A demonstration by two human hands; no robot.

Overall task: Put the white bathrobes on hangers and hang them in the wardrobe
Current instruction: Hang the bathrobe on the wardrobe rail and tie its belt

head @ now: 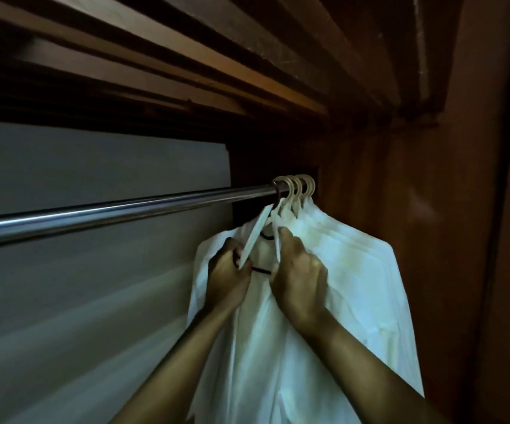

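Several white bathrobes (339, 270) hang on pale hangers whose hooks (296, 186) sit on the metal rail (110, 211) at its right end, against the wardrobe's wooden side wall. The nearest robe (247, 347) hangs in front. My left hand (227, 280) grips its left collar edge, a white strip that runs up toward the hook. My right hand (299, 280) grips the right collar edge of the same robe. A dark loop shows between my hands.
The rail runs bare to the left. Behind it is a grey back panel (94, 270). Wooden slats (217, 56) form the wardrobe top just above. The brown side wall (431, 209) stands close on the right.
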